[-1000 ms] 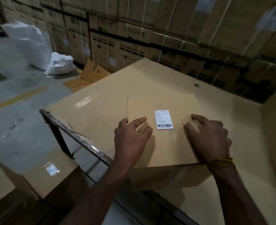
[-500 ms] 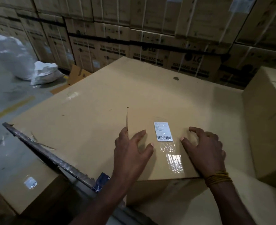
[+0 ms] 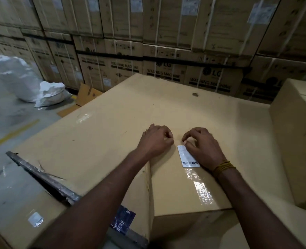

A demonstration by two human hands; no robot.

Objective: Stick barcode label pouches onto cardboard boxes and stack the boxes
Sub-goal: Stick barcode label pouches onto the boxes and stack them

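Your left hand (image 3: pixel 155 141) and right hand (image 3: pixel 202 146) are both resting on top of the box (image 3: pixel 181 186), fingers curled down with the tips pressing at the far end of the pouch (image 3: pixel 189 159). Whether those tips are pinching the clear film or only pressing it flat is too fine to tell. The pouch is lying flat on the box top, its barcode showing beside your right hand and its glossy clear tail running back toward you.

That box is sitting on a big carton (image 3: pixel 112 132), with another box (image 3: pixel 296 132) just beside it on your right.

As for progress, I judge the sticking on this box nearly finished: the pouch is looking seated, with only the far edge left to smooth. Stacking this box is not yet done. A lower box (image 3: pixel 22 221) at your left is already wearing a pouch, so at least one is labelled.
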